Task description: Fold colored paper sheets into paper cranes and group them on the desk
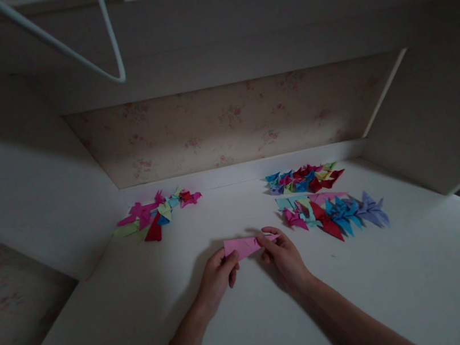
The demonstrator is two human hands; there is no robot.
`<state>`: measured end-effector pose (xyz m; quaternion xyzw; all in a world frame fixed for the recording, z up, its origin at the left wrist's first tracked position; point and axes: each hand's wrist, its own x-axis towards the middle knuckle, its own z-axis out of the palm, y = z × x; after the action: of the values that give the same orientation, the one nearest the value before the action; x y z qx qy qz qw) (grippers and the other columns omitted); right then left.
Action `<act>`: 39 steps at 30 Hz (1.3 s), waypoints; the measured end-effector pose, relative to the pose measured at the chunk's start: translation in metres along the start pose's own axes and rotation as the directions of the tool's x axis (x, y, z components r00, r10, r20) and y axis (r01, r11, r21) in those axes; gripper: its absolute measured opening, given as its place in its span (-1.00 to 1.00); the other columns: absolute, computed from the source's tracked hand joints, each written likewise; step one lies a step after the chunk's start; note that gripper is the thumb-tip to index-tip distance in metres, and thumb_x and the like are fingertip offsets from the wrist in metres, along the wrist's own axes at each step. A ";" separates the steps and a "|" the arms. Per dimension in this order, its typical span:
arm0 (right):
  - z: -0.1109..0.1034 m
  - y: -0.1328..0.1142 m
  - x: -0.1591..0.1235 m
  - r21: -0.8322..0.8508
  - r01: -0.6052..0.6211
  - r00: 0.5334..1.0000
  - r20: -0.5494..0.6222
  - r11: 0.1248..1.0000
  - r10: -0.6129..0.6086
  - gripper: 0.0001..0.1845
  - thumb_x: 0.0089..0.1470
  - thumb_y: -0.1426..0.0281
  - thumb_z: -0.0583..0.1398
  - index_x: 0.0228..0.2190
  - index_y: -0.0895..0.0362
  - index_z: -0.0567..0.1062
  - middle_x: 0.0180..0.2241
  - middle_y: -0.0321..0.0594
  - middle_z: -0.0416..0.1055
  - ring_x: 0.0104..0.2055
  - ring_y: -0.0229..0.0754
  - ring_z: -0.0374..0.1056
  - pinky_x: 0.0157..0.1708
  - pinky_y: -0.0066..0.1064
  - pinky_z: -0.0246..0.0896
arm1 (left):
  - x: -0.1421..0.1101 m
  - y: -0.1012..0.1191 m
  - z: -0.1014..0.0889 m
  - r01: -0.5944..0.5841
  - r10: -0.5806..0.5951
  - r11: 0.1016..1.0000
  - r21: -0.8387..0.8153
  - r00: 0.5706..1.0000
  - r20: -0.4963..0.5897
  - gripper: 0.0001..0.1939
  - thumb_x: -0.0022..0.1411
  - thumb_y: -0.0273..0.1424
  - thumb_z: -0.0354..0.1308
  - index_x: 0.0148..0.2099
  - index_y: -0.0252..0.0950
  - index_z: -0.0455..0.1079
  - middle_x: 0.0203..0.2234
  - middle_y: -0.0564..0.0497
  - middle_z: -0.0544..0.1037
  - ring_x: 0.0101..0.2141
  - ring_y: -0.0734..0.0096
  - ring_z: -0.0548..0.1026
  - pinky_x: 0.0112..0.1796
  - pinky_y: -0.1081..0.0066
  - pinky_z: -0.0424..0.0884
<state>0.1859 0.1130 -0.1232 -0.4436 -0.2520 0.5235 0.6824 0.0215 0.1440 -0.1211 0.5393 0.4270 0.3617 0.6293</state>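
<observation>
A folded piece of pink paper point(245, 246) is held between my two hands, above the white desk point(252, 319). My left hand point(218, 275) pinches its left end, thumb on top. At the paper's narrower right end, my right hand point(283, 254) grips it between thumb and fingers. Beyond my right hand lie several colourful folded-paper pieces point(340, 215), in blue, red, purple and pink. The fingertips behind the paper are partly hidden.
A second row of folded paper pieces point(304, 179) lies at the back right. More coloured folded pieces point(150, 216) lie at the back left. White side panels and a floral-papered back wall point(231, 123) enclose the desk. A white cable point(113, 45) hangs at the upper left.
</observation>
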 end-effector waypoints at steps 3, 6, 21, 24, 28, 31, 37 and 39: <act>0.001 -0.001 -0.001 -0.011 -0.003 1.000 -0.004 1.000 0.003 -0.58 -0.13 0.24 0.36 -0.25 0.08 0.35 -0.55 -0.45 0.34 -0.70 -0.42 0.14 -0.67 -0.55 -0.03 | 0.000 0.000 0.000 -0.003 0.003 1.000 0.004 1.000 0.013 -0.69 0.13 -0.14 0.13 -0.37 -0.33 0.32 -0.61 0.16 0.30 -0.70 0.64 0.18 -0.69 0.58 0.07; 0.000 -0.001 -0.001 -0.017 -0.003 1.000 -0.006 1.000 0.003 -0.57 -0.13 0.24 0.37 -0.24 0.07 0.35 -0.56 -0.46 0.33 -0.69 -0.42 0.14 -0.67 -0.54 -0.03 | 0.000 -0.001 -0.001 -0.014 0.013 1.000 0.009 1.000 0.015 -0.68 0.15 -0.14 0.12 -0.39 -0.33 0.31 -0.62 0.16 0.29 -0.70 0.64 0.18 -0.69 0.58 0.06; 0.000 -0.002 -0.001 -0.035 0.006 1.000 -0.021 0.999 -0.007 -0.55 -0.15 0.24 0.38 -0.24 0.08 0.36 -0.59 -0.46 0.33 -0.68 -0.40 0.14 -0.65 -0.52 -0.02 | -0.001 0.001 0.001 -0.014 0.014 1.000 0.003 1.000 0.011 -0.70 0.15 -0.16 0.12 -0.39 -0.33 0.31 -0.64 0.17 0.28 -0.70 0.64 0.16 -0.70 0.57 0.06; 0.001 -0.003 -0.002 -0.031 0.012 1.000 -0.020 0.999 -0.012 -0.51 -0.18 0.25 0.39 -0.22 0.06 0.34 -0.62 -0.49 0.30 -0.69 -0.39 0.13 -0.66 -0.52 -0.04 | -0.001 0.002 0.001 -0.016 0.016 1.000 0.013 1.000 0.007 -0.70 0.16 -0.16 0.12 -0.37 -0.33 0.32 -0.65 0.18 0.27 -0.71 0.63 0.16 -0.70 0.57 0.06; 0.001 -0.003 -0.002 -0.027 0.005 1.000 -0.029 1.000 -0.006 -0.48 -0.20 0.26 0.40 -0.21 0.05 0.33 -0.62 -0.49 0.31 -0.70 -0.39 0.12 -0.66 -0.51 -0.05 | -0.002 0.002 0.001 -0.021 0.021 1.000 0.022 1.000 0.002 -0.69 0.15 -0.15 0.12 -0.37 -0.34 0.33 -0.65 0.17 0.29 -0.70 0.64 0.16 -0.69 0.57 0.06; 0.001 -0.002 -0.001 -0.027 0.005 1.000 -0.026 1.000 -0.006 -0.48 -0.19 0.26 0.40 -0.20 0.05 0.33 -0.62 -0.48 0.33 -0.69 -0.39 0.12 -0.66 -0.52 -0.05 | -0.001 0.001 0.000 -0.022 0.022 1.000 0.013 1.000 0.001 -0.69 0.15 -0.15 0.12 -0.38 -0.34 0.32 -0.63 0.16 0.30 -0.70 0.64 0.17 -0.69 0.57 0.05; 0.001 -0.001 -0.001 -0.026 0.000 1.000 -0.018 1.000 0.000 -0.48 -0.21 0.25 0.41 -0.22 0.05 0.34 -0.62 -0.47 0.33 -0.70 -0.39 0.12 -0.66 -0.52 -0.07 | -0.001 0.001 0.000 -0.002 0.002 1.000 0.009 1.000 -0.001 -0.69 0.14 -0.15 0.13 -0.38 -0.33 0.32 -0.64 0.16 0.29 -0.71 0.63 0.17 -0.69 0.57 0.06; 0.000 -0.001 -0.001 -0.037 -0.003 1.000 -0.023 0.999 0.002 -0.48 -0.22 0.24 0.41 -0.22 0.06 0.35 -0.63 -0.48 0.33 -0.70 -0.39 0.13 -0.66 -0.52 -0.07 | -0.001 0.001 0.000 -0.002 0.002 1.000 0.006 1.000 0.001 -0.69 0.14 -0.15 0.13 -0.38 -0.33 0.32 -0.63 0.16 0.30 -0.70 0.63 0.18 -0.69 0.57 0.06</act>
<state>0.1858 0.1123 -0.1219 -0.4626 -0.2534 0.5144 0.6762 0.0213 0.1433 -0.1198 0.5418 0.4273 0.3605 0.6276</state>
